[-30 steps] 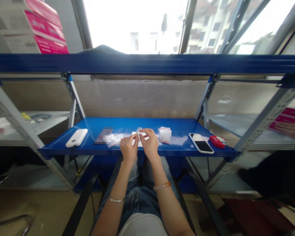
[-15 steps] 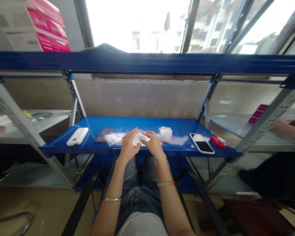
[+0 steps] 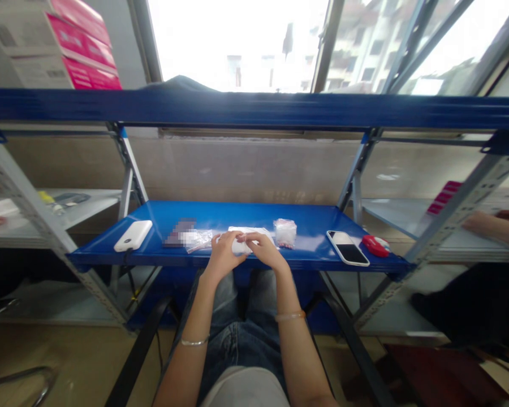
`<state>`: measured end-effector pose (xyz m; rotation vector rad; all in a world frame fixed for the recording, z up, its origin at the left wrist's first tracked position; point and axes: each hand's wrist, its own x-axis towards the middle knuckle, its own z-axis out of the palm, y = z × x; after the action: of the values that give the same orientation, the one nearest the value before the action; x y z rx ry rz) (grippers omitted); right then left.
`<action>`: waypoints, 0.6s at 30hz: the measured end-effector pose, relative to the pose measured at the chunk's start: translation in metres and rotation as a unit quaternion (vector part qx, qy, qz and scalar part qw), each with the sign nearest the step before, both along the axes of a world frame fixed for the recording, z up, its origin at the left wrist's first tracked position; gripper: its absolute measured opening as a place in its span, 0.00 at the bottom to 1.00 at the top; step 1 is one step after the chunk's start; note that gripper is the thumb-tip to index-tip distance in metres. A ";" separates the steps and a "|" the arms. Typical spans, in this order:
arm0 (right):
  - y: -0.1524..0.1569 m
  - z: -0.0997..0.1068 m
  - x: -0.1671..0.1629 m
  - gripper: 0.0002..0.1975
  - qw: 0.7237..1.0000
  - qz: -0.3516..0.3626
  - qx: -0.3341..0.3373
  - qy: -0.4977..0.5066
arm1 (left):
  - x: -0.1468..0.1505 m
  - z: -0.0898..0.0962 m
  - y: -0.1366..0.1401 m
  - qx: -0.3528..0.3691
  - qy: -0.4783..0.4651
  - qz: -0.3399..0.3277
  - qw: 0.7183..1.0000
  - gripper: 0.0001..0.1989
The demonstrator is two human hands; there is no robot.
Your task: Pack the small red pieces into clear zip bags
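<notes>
My left hand (image 3: 225, 252) and my right hand (image 3: 266, 250) meet at the front of the blue table, fingertips pinched close together. Something small and pale may be between them, too small and covered to name. Beneath and behind the fingers lies a white sheet or flat packet (image 3: 257, 230), partly hidden by both hands. Just right of my right hand stands a clear plastic bag (image 3: 285, 233) with whitish contents and small reddish bits at its bottom. To the left of my left hand lies a crumpled clear plastic bag (image 3: 199, 240).
On the blue table (image 3: 237, 212) are a white power bank (image 3: 133, 235) with a cable, a phone (image 3: 348, 247) and a red object (image 3: 375, 246). A blue shelf beam (image 3: 254, 108) crosses above. Other people's hands show at side tables, left and right.
My fingertips have drawn closer together, and my right wrist has shifted slightly right. More of the white sheet shows behind my hands.
</notes>
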<state>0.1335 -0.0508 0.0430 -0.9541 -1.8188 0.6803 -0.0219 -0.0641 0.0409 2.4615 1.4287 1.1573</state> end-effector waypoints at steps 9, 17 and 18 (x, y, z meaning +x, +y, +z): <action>-0.007 0.007 -0.010 0.07 0.999 -0.042 -0.025 0.000 | 0.000 -0.004 0.005 0.037 -0.004 0.027 0.999 0.28; -0.009 0.010 -0.014 0.04 0.976 -0.204 0.039 -0.061 | 0.002 -0.003 0.003 0.037 -0.009 0.038 0.999 0.26; -0.010 0.012 -0.014 0.04 0.975 -0.209 0.039 -0.063 | 0.001 -0.004 0.003 0.035 -0.008 0.038 0.999 0.25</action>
<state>0.1194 -0.0609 0.0545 -1.3006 -1.6622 0.2901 -0.0205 -0.0609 0.0367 2.4570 1.5159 1.2611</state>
